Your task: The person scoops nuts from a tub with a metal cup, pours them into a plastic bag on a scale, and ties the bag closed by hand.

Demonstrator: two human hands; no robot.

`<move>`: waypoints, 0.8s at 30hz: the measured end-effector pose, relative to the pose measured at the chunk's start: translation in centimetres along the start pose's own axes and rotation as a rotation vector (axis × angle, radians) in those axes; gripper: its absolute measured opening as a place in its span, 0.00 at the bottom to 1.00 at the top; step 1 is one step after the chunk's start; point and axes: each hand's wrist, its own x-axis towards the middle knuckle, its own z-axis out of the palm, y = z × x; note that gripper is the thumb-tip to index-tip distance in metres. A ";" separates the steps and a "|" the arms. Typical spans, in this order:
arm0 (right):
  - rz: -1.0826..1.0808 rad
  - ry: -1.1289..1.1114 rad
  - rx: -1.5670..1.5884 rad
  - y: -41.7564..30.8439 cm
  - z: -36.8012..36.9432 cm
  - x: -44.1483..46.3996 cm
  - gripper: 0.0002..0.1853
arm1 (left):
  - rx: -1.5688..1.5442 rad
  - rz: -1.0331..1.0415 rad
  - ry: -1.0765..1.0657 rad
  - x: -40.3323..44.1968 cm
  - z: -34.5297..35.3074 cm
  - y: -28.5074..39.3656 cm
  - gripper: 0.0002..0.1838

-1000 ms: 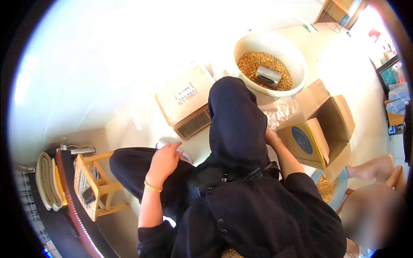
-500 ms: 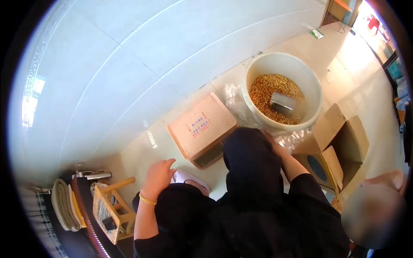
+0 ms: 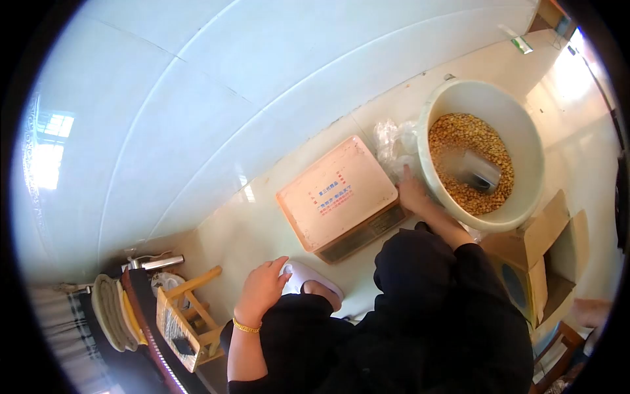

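Observation:
My left hand [image 3: 264, 287] hangs over my left knee with its fingers stretched out, holding nothing. A gold bracelet is on that wrist. My right hand [image 3: 415, 194] reaches down between a pink-lidded box [image 3: 341, 194] and a large pale tub [image 3: 533, 134]. One finger is stretched toward clear plastic bags [image 3: 394, 146] on the floor; I cannot tell whether it touches them. Nothing shows in this hand. The tub contains many small golden-brown kernels or beans [image 3: 466, 131]. A metal scoop [image 3: 484, 173] lies on them, partly blurred.
An open cardboard box [image 3: 528, 262] stands right of my legs. Another person's hand [image 3: 592, 312] is at the right edge, above a wooden chair [image 3: 558, 358]. A small wooden stool [image 3: 190, 315] stands at left, beside folded cloths [image 3: 111, 312]. A tiled wall [image 3: 216, 118] runs behind.
My right hand has moved out from behind my knee toward the plastic bags. My left hand stays stretched out over the knee. The view has shifted, and the other person's hand sits lower.

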 end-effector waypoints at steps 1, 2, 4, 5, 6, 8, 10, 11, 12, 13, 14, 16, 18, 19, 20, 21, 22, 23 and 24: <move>0.030 -0.030 0.006 -0.1 0.2 0.7 0.20 | 0.031 -0.011 -0.004 0.1 0.0 -0.1 0.19; 0.044 -0.072 0.015 -0.1 0.2 1.3 0.21 | 0.033 -0.023 -0.008 0.2 0.0 -0.1 0.19; 0.051 -0.249 0.072 0.3 -0.9 1.4 0.22 | 0.008 0.039 0.000 0.2 0.0 0.0 0.19; 0.049 -0.255 0.072 0.2 -1.2 1.3 0.22 | 0.006 0.035 -0.005 0.3 0.0 0.0 0.19; 0.060 -0.202 0.169 0.4 -1.8 1.0 0.23 | 0.006 0.046 -0.005 0.4 0.0 0.0 0.19; 0.078 -0.151 0.252 0.8 -2.7 -0.4 0.23 | -0.009 0.065 -0.009 0.5 0.2 0.1 0.19; 0.051 0.041 0.576 -0.2 -3.6 -2.4 0.23 | 0.048 0.131 0.087 0.4 0.1 0.3 0.17; 0.044 0.046 0.564 -0.9 -4.7 -4.1 0.23 | 0.038 0.130 0.098 0.2 0.1 0.4 0.17; -0.095 0.101 0.766 -1.7 -6.7 -6.2 0.23 | 0.034 0.169 0.128 0.2 0.0 0.6 0.18; -0.243 0.154 0.965 -2.5 -9.0 -7.7 0.23 | 0.029 0.206 0.163 0.1 0.0 0.8 0.19; -0.260 0.154 0.949 -3.3 -11.4 -8.6 0.23 | 0.017 0.200 0.181 0.0 -0.3 1.3 0.19; -0.195 -0.282 1.485 -5.2 -16.0 -10.3 0.22 | -0.063 0.201 0.215 -0.2 -1.0 2.5 0.21; -0.297 -0.291 1.476 -8.2 -20.4 -11.8 0.22 | -0.140 0.223 0.299 -0.3 -1.4 3.6 0.23; -0.374 -0.298 1.487 -9.9 -22.7 -12.8 0.22 | -0.204 0.253 0.356 -0.4 -1.7 4.3 0.26; -0.501 -0.371 1.375 -11.8 -25.6 -13.9 0.23 | -0.214 0.241 0.385 -0.4 -1.9 4.9 0.26; -0.527 -0.379 1.354 -14.0 -28.5 -15.1 0.23 | -0.501 0.202 0.315 -0.2 -2.1 5.6 0.30; -0.630 -0.419 1.108 -16.3 -31.0 -16.4 0.23 | -0.787 0.168 0.240 -0.2 -2.4 5.9 0.34; -0.720 -0.450 0.860 -18.2 -32.4 -17.1 0.24 | -0.794 0.164 0.265 -0.2 -2.6 6.0 0.34; -0.808 -0.429 0.726 -19.6 -32.8 -17.2 0.25 | -0.971 0.230 0.199 -0.2 -2.7 5.9 0.38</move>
